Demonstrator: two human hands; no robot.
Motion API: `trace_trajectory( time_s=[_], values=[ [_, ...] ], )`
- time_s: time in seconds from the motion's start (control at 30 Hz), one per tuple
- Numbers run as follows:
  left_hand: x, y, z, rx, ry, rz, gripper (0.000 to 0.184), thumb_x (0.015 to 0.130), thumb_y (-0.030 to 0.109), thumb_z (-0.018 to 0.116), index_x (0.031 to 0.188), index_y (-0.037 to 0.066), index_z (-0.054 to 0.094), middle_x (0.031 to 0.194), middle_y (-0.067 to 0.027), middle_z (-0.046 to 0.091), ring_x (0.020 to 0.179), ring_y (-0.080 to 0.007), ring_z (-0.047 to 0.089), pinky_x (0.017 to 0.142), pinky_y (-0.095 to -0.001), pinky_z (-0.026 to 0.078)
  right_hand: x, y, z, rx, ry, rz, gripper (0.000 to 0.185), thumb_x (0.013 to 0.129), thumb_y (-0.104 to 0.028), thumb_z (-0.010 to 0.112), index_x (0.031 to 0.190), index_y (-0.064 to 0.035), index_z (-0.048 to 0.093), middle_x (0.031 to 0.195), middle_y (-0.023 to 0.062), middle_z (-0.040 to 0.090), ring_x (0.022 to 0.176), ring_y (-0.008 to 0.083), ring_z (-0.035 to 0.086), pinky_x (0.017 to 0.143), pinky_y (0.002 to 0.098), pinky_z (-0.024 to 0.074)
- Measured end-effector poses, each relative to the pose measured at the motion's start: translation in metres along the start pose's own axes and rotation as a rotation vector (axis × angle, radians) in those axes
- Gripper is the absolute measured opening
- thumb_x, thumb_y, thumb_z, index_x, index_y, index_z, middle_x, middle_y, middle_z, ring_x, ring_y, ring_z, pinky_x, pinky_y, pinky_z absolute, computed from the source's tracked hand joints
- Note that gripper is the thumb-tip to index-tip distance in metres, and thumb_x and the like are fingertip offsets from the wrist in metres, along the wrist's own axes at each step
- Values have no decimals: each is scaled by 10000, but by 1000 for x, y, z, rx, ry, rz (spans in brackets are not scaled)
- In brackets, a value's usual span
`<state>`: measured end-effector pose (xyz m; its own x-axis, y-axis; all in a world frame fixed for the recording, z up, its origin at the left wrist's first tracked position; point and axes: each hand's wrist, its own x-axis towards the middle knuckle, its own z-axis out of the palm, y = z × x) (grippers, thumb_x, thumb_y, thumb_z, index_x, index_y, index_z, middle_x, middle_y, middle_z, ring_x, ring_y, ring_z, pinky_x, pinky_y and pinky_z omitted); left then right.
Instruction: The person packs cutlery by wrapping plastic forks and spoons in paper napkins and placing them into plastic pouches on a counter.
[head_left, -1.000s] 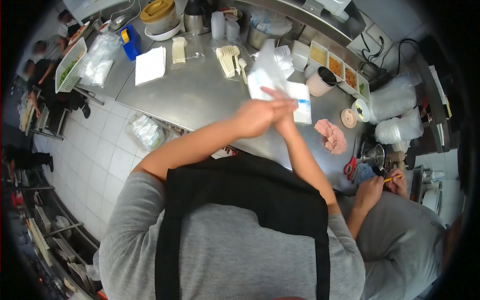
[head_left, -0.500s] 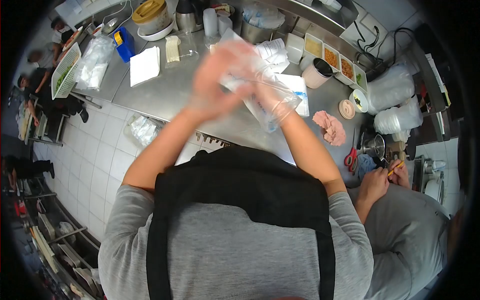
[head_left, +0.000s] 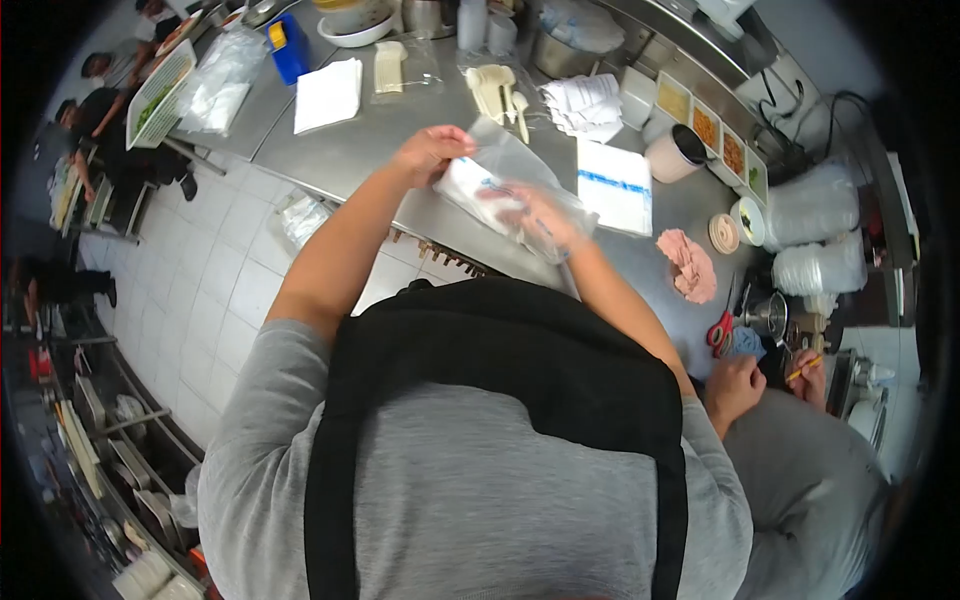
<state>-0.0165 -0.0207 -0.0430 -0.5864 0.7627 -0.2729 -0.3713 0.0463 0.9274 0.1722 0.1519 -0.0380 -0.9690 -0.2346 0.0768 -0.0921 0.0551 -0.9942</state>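
My left hand (head_left: 437,153) pinches the upper left edge of a clear plastic bag (head_left: 497,141) over the counter's front edge. My right hand (head_left: 545,217) is inside the bag up to about the wrist, seen blurred through the film. Its fingers close on a white folded paper (head_left: 466,187) within the bag; blue print shows there. Just right of the bag lies a white pack with a blue stripe (head_left: 614,186). Behind it is a pile of printed white slips (head_left: 583,106). Beyond my hands, cream plastic cutlery (head_left: 491,90) lies on a clear bag.
The steel counter (head_left: 405,120) also holds white sheets (head_left: 328,95), a blue tape dispenser (head_left: 288,50), food trays (head_left: 704,127), a pink crumpled cloth (head_left: 687,266) and red scissors (head_left: 719,332). A co-worker's hands (head_left: 734,393) are at the right; other people stand far left.
My left hand, blurred above the bag before, has come down and grips its edge. The bag with my right hand inside has tilted toward the left. My view has shifted slightly.
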Motion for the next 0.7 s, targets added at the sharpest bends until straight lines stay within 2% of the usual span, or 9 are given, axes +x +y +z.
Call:
trace_trajectory(
  time_s=[0.07, 0.17, 0.27, 0.3, 0.4, 0.47, 0.5, 0.6, 0.7],
  values=[
    [5, 7, 0, 65, 78, 92, 172, 797, 93, 731, 918, 87, 608, 835, 1, 654, 734, -72, 594, 619, -214, 448, 10, -16, -3, -614, 19, 21, 488, 798, -221, 618, 1264, -88, 555, 1227, 131, 564, 1131, 251, 528, 994, 371, 396],
    [-1, 14, 3, 89, 53, 154, 149, 812, 92, 717, 908, 92, 602, 816, 6, 648, 714, -59, 578, 591, -207, 413, 19, 17, -22, -631, 27, -264, 537, 775, -175, 589, 1305, -118, 525, 1256, 145, 555, 1164, 297, 511, 1022, 391, 372],
    [4, 1, -7, 116, 26, 18, 172, 825, 86, 702, 960, 89, 595, 835, 17, 647, 725, -52, 574, 600, -192, 399, 19, 7, -22, -624, -14, -224, 552, 763, -163, 586, 1311, -129, 525, 1285, 150, 544, 1187, 328, 496, 1043, 402, 350],
    [10, -5, -18, 85, 0, 49, 181, 831, 87, 695, 982, 84, 595, 851, 16, 648, 746, -55, 579, 625, -193, 411, 21, 6, -21, -640, -11, -142, 532, 764, -123, 578, 1295, -118, 542, 1283, 126, 550, 1160, 269, 512, 1003, 366, 393],
    [15, -14, -27, 15, -62, 94, 224, 843, 91, 683, 1047, 69, 594, 904, 8, 653, 816, -72, 597, 712, -208, 446, 21, -15, -11, -461, -8, 161, 508, 762, -69, 567, 1267, -118, 568, 1249, 96, 561, 1116, 186, 513, 952, 320, 430],
    [-10, 10, -2, 5, -95, 67, 266, 843, 95, 683, 1089, 55, 590, 952, -6, 657, 871, -92, 609, 784, -234, 471, 25, 3, -14, -306, -14, 98, 484, 770, -29, 573, 1247, -111, 584, 1217, 91, 563, 1088, 157, 506, 922, 302, 441],
    [-10, 6, -11, 88, -171, 39, 305, 831, 80, 691, 1114, 39, 583, 1017, -35, 657, 923, -118, 615, 868, -275, 473, 27, 13, -16, -230, -21, 61, 473, 775, -9, 577, 1237, -107, 592, 1201, 88, 564, 1074, 143, 503, 908, 293, 447],
    [-17, 4, -17, 191, -149, -35, 347, 819, 75, 704, 1135, 28, 568, 1042, -49, 656, 924, -125, 615, 869, -279, 474, 32, 14, -14, -42, -16, 74, 441, 810, -40, 619, 1247, -87, 578, 1209, 98, 549, 1094, 160, 509, 916, 303, 447],
    [-27, 6, -13, 78, -83, 42, 334, 811, 70, 711, 1114, 25, 579, 1020, -52, 665, 922, -124, 615, 860, -278, 472, 25, -19, -5, -695, -20, -146, 547, 813, -84, 675, 1328, -82, 490, 1251, 80, 532, 1123, 154, 504, 939, 290, 440]
  ],
)
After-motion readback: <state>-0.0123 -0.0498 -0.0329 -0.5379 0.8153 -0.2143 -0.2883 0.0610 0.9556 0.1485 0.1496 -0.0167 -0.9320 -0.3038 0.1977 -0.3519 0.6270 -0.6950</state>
